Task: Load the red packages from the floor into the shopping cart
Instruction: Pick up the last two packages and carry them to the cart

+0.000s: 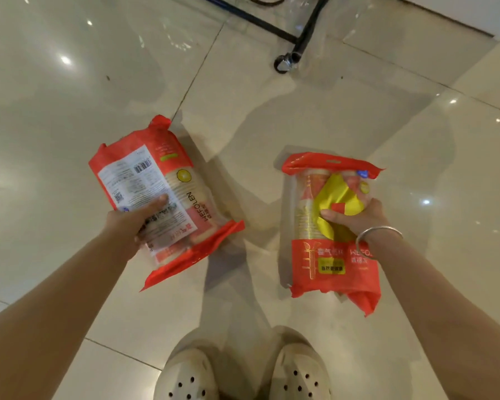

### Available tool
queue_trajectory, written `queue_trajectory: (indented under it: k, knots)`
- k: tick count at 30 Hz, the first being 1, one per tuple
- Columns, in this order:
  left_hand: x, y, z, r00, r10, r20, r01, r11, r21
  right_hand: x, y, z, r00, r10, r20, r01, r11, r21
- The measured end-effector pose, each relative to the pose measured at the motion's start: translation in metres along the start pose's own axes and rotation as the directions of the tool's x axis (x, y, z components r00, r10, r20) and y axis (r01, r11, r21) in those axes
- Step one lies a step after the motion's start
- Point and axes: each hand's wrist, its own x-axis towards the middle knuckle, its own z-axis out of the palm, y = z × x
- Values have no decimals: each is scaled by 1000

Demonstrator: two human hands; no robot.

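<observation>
The pale tiled floor [70,111] spreads out underfoot, and the shopping cart [295,39] shows only its black lower frame and a caster, straight ahead and well apart from both arms. Each outstretched arm carries a red package lengthwise, long axis pointing toward that cart. The left package [162,197] tilts slightly leftward; the right package [329,226] runs straighter. The left hand [133,223] grips its pack from the side, thumb across the label. The right hand [355,215] is curled round the other's middle, seemingly nearer the cart.
</observation>
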Motion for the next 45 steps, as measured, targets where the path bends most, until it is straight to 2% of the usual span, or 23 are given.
queue_trajectory:
  k: [2, 5, 8, 10, 19, 26, 38, 42, 45]
  knots:
    - [6, -3, -2, 999, 28, 24, -28, 999, -20, -4, -3, -1, 1000, -11, -18, 12, 999, 46]
    - [8, -3, -4, 997, 73, -26, -74, 996, -47, -1, 2, -1, 999, -33, -23, 36, 988, 153]
    - [7, 1, 1, 989, 126, -71, -129, 991, -37, -4, 7, 4, 1000, 24, 5, -24, 980, 200]
    - [2, 4, 8, 984, 165, -71, -166, 986, -10, -10, 5, 6, 1000, 11, 24, -17, 967, 256]
    - [-74, 63, 20, 935, 315, 164, -329, 942, 66, -74, -47, -36, 987, -144, -67, 158, 923, 352]
    - [-218, 152, -7, 889, 364, 278, -398, 914, 78, -205, -116, -144, 964, -239, -116, 265, 887, 377]
    - [-530, 346, -48, 750, 446, 489, -553, 828, 92, -469, -186, -397, 956, -167, -243, 266, 842, 469]
    - [-614, 388, -52, 648, 510, 566, -670, 735, 105, -541, -186, -455, 930, -173, -325, 323, 807, 495]
    - [-664, 405, -55, 608, 523, 598, -682, 730, 55, -591, -181, -485, 902, -141, -407, 359, 767, 531]
